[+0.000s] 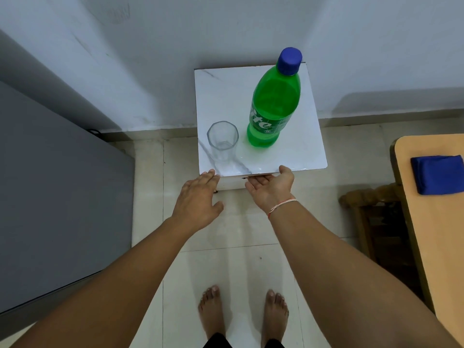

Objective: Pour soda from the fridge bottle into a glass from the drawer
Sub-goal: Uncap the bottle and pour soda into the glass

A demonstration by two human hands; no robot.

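Note:
A green soda bottle (273, 106) with a blue cap (290, 61) stands upright on a small white marble-topped cabinet (223, 91). To its left stands an empty clear glass (223, 138). My left hand (198, 199) reaches palm down, its straight fingertips touching the front left edge of the cabinet top. My right hand (272, 185) is palm up at the front edge, its fingers under the top against the drawer front (233, 183); the fingertips are hidden. Neither hand holds the bottle or the glass.
A grey fridge (57, 197) fills the left side. At the right stands a wooden table (437, 222) with a folded blue cloth (438, 174) on it, and a wooden chair part (369, 197) beside it. My bare feet (242, 315) stand on the tiled floor.

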